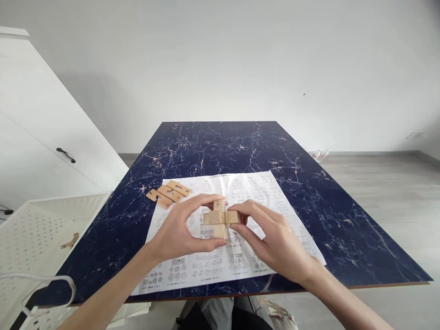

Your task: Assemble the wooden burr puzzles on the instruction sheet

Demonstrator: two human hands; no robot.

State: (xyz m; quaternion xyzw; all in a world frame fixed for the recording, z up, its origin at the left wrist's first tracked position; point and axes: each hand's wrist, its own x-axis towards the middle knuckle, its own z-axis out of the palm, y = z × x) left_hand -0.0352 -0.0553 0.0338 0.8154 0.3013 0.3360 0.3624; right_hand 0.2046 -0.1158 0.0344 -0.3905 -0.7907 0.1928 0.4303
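Observation:
A pale wooden interlocking block puzzle (217, 217), shaped like a cross, is held between both hands over a printed sheet (202, 185). My left hand (182, 227) grips it from the left, fingertips on its far block and thumb on its near block. From the right, my right hand (271, 233) pinches the block that sticks out on that side between thumb and fingers. Several flat wooden pieces (168, 194) with cutouts and dark numbers lie side by side at the sheet's upper left corner.
Beneath the sheet is a dark blue marble-patterned table (220, 146). A white perforated basket (27, 243) with a small wooden piece (70, 241) in it stands at the left, near a white cable (41, 277). A white cabinet (44, 119) stands behind it.

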